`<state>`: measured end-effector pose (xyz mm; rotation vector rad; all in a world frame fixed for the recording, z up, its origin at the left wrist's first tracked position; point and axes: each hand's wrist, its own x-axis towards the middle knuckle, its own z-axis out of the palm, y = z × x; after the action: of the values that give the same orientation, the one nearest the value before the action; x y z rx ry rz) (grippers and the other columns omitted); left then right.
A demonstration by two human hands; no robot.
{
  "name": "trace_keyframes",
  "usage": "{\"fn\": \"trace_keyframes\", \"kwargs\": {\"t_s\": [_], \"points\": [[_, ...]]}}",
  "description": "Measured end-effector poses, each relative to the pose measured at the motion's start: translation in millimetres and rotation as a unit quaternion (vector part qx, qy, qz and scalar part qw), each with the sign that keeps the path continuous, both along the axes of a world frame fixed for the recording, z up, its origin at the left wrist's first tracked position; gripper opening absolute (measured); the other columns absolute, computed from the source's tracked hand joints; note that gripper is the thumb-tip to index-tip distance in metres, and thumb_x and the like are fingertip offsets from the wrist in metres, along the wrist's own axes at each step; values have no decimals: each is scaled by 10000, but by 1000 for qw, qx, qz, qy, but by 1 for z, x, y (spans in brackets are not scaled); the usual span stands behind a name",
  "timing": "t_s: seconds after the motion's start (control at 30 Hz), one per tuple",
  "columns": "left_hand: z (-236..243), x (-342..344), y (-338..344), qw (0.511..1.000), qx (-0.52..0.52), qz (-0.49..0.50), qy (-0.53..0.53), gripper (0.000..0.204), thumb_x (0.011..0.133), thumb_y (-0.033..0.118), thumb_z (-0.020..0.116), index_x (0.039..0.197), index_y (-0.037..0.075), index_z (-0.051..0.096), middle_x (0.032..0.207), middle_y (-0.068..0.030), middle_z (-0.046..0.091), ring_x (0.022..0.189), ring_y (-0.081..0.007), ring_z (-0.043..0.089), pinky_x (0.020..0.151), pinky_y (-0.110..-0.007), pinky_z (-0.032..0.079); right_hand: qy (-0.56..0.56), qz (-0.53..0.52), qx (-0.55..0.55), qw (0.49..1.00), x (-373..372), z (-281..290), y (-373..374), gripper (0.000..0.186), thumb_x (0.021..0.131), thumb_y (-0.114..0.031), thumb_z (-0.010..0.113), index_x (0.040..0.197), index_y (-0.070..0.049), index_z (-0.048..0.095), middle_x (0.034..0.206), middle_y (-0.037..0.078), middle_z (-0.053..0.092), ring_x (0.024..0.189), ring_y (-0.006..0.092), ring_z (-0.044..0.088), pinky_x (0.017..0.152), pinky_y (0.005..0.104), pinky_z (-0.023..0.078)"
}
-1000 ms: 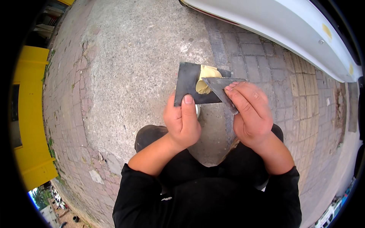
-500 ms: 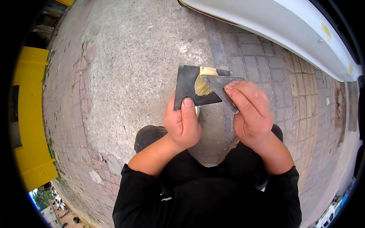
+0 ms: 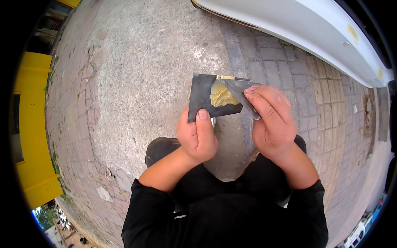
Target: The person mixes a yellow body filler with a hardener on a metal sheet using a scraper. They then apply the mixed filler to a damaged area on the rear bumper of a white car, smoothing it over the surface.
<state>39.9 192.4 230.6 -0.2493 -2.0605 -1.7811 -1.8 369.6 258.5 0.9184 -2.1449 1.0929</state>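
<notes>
My left hand (image 3: 196,136) grips a dark, flat mixing plate (image 3: 200,97) by its lower left corner, thumb on top. A patch of yellowish putty (image 3: 222,94) is spread on the plate's right part, with a pale streak along the far edge. My right hand (image 3: 276,118) pinches a thin dark grey spreader (image 3: 240,87), held tilted over the plate's right side, its corner at the putty. Part of the plate and putty is hidden beneath the spreader. Below the plate, the rim of a round can (image 3: 213,122) peeks out beside my left hand.
A white car body panel (image 3: 306,33) with yellowish patches spans the upper right. My knees (image 3: 161,149) are bent beneath my arms. Concrete (image 3: 144,70) and grey paving bricks (image 3: 275,62) cover the ground. At the far left stands a yellow structure (image 3: 37,136).
The spreader has shifted slightly left and tipped against the plate. The putty looks flatter and smoother, and the plate's far edge has turned. Both hands keep their holds.
</notes>
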Motion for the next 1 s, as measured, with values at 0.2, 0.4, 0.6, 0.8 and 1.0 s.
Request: {"fn": "trace_keyframes", "kwargs": {"t_s": [0.2, 0.4, 0.6, 0.8, 1.0], "points": [[-3, 2, -1, 1000, -8, 3, -19, 267, 1006, 87, 391, 1102, -97, 559, 888, -88, 630, 751, -109, 547, 657, -243, 446, -18, 20, 19, 999, 0, 6, 3, 354, 687, 95, 616, 1039, 78, 649, 1021, 148, 636, 910, 329, 631, 802, 391, 521], [-4, -1, 6, 998, 63, 13, -21, 230, 1005, 85, 390, 1035, -73, 555, 825, -61, 603, 695, -87, 508, 625, -237, 421, -17, 17, 10, 1000, 3, 4, -3, 382, 639, 136, 581, 1010, 80, 654, 980, 163, 649, 905, 334, 643, 820, 390, 531], [0, 0, 10, 996, 82, 12, -27, 225, 1005, 102, 415, 1011, -58, 573, 849, -53, 605, 724, -84, 511, 640, -241, 419, -12, 22, 34, 999, 3, 4, -1, 362, 673, 71, 622, 1033, 69, 664, 992, 154, 648, 909, 327, 640, 805, 396, 540], [0, -6, -18, 967, 233, -67, -82, 251, 995, 111, 455, 1155, -58, 549, 935, -63, 628, 819, -104, 546, 736, -254, 438, 31, 91, 84, 992, 11, 26, 13, 317, 727, -33, 659, 1039, 15, 681, 1021, 114, 647, 961, 276, 639, 844, 386, 549], [35, -14, -23, 825, 467, -244, -205, 394, 973, 148, 431, 1267, -112, 466, 1212, -221, 605, 1124, -294, 608, 968, -393, 480, 94, 164, 25, 982, 22, 25, 18, 248, 794, -19, 663, 1036, -51, 706, 1076, 48, 639, 1039, 237, 612, 935, 415, 544]]}}
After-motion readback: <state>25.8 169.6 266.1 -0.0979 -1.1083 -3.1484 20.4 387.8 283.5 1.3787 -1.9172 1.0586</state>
